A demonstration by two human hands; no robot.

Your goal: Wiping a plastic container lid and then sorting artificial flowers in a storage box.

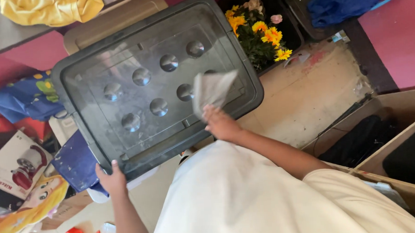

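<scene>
The left hand (111,177) is gripping the seven o'clock corner of the large dark grey plastic bin lid with round dimples (155,84), steadying it at a tilt. The right hand (219,123) is clenching a crumpled pale cloth (211,89), pressing it against the lid's four o'clock area. Yellow and orange flowers (260,35) are sitting at two o'clock.

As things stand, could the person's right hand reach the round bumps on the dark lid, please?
Probably yes. The right hand, holding a grey cloth, already rests on the dark lid beside the round bumps, with nothing lying between them. The left hand grips the lid's near edge.
</scene>
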